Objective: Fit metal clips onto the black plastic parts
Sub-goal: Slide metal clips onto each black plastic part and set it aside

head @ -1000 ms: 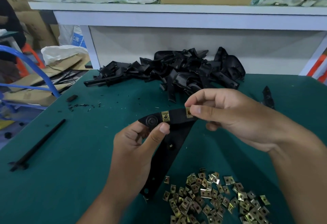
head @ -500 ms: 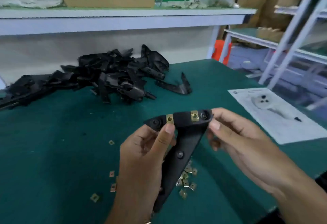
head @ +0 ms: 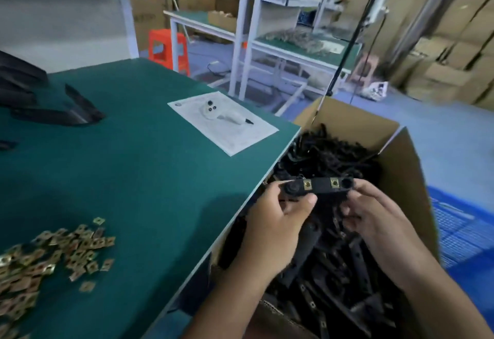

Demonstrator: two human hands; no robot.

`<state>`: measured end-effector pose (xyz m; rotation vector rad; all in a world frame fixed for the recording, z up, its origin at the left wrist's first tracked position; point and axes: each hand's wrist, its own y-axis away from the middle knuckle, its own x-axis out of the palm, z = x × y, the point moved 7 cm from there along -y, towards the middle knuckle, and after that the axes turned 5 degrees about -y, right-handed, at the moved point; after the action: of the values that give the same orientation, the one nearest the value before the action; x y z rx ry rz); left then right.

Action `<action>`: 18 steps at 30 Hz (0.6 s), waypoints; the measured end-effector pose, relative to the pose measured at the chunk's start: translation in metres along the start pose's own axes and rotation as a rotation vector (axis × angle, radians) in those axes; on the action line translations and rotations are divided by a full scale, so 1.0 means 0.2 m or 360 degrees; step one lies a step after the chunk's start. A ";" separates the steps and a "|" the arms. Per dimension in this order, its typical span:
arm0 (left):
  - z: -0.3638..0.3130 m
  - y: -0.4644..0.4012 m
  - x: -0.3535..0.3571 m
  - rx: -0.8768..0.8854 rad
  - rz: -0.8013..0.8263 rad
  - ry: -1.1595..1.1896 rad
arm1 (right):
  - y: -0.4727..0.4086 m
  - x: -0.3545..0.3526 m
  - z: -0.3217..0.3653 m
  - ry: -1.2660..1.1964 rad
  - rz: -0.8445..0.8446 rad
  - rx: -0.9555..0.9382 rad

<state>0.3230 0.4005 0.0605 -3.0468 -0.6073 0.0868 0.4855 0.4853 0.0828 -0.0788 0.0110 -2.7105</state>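
Observation:
I hold a black plastic part (head: 322, 187) with two brass clips fitted on its top bar, above an open cardboard box (head: 406, 178) right of the table. My left hand (head: 275, 221) grips the part's left end between thumb and fingers. My right hand (head: 374, 213) holds its right end. The part's long lower leg is hidden behind my left hand. The box is full of black plastic parts (head: 334, 258), some with clips. A heap of loose brass clips (head: 45, 255) lies on the green table (head: 139, 178) at the lower left.
A printed instruction sheet (head: 223, 122) lies near the table's right corner. Bare black parts (head: 53, 108) lie at the far left. The table edge runs diagonally beside the box. Beyond stand white workbenches, an orange stool (head: 168, 49) and stacked cartons.
My view has swung right and both hands carried the clipped part off the table to above the cardboard box. The clip heap now lies at the left.

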 end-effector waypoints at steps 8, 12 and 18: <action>0.07 0.04 -0.34 -0.0128 -0.0192 -0.0070 | -0.04 -0.07 -0.11 0.0559 -0.0321 -0.0118; 0.01 0.19 -0.66 -0.0064 -0.0453 -0.0195 | -0.05 0.31 -0.11 0.0417 0.0027 -0.0205; -0.04 0.39 -1.29 -0.0076 -0.0936 -0.0587 | 0.06 1.10 -0.13 0.0783 0.0794 -0.0536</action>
<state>0.1153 0.2301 0.0769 -2.7637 -1.5095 0.6235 0.2888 0.3823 0.0676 0.4338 0.5543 -2.1418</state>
